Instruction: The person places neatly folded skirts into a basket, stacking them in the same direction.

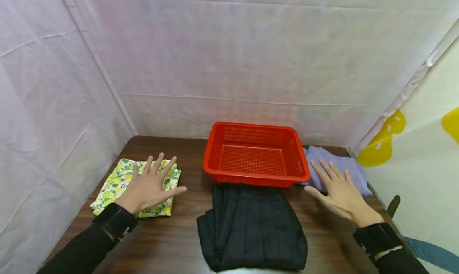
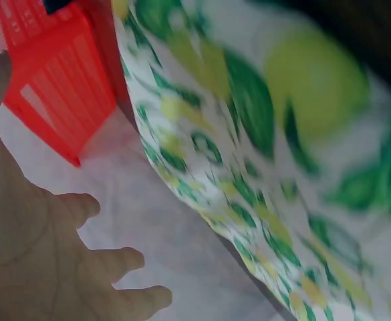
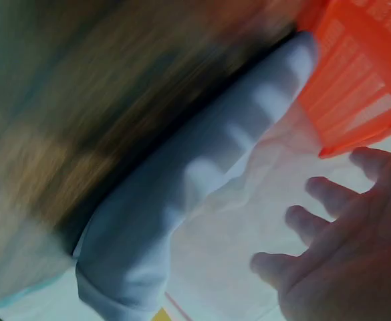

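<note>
My left hand (image 1: 148, 188), fingers spread, hovers over a folded cloth with a lemon print (image 1: 114, 182) on the left of the table. In the left wrist view the lemon-print cloth (image 2: 248, 154) lies beyond the spread fingers, with a gap between. On the other side, my right hand (image 1: 340, 194) is spread palm down above a folded lavender cloth (image 1: 353, 168). The right wrist view shows the lavender cloth (image 3: 182, 180) apart from the fingers. Between the hands sits a red plastic basket (image 1: 256, 180), with nothing in it. Both hands hold nothing.
A folded black pleated garment (image 1: 254, 230) lies in front of the basket, at the near middle of the brown wooden table (image 1: 172, 246). White fabric walls (image 1: 229, 59) rise behind the table and on its left. Yellow shapes (image 1: 380, 146) mark the right wall.
</note>
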`<state>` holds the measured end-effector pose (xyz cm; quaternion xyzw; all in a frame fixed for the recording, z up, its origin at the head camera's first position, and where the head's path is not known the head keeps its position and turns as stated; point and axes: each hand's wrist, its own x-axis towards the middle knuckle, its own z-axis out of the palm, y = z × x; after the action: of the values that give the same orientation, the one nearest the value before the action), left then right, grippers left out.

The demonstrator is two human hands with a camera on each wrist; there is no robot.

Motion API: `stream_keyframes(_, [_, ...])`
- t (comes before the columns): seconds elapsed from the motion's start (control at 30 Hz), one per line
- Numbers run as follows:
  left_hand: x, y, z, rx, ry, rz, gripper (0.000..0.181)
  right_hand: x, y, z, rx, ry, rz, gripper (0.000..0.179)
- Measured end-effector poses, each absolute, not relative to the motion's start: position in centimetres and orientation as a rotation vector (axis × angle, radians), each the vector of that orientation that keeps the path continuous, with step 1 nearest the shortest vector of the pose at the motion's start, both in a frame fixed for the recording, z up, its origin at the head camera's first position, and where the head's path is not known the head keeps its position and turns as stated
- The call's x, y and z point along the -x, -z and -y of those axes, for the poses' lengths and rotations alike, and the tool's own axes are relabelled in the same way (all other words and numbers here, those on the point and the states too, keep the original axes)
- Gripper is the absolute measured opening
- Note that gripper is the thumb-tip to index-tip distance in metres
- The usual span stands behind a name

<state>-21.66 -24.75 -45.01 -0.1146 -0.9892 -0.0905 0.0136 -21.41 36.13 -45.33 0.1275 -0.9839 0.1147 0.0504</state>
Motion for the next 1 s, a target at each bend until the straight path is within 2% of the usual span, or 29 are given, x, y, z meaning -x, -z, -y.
stream_keyframes(0.4, [18.3, 46.3, 20.6, 0.406, 0.320, 3.035, 0.098, 17.7, 45.6, -32.6, -0.370, -0.447, 3.047, 0.091])
stream_keyframes(0.63, [15.8, 46.2, 17.9, 0.431, 0.302, 2.995, 0.075, 16.3, 45.3, -30.2, -0.280, -0.708, 3.228, 0.083])
stream_keyframes(0.77, [14.6, 46.2, 16.4, 0.433, 0.503, 3.119, 0.069, 15.8, 45.4, -28.9, -0.272, -0.817, 3.288, 0.077])
stream_keyframes(0.9, [14.1, 46.1, 14.9, 0.374, 0.798, 3.243, 0.074, 15.3, 45.4, -27.8, -0.256, -0.910, 3.306, 0.074])
stream_keyframes(1.0, [14.3, 46.1, 13.9, 0.340, 0.958, 3.297, 0.084, 15.2, 45.6, -26.9, -0.230, -0.995, 3.313, 0.078])
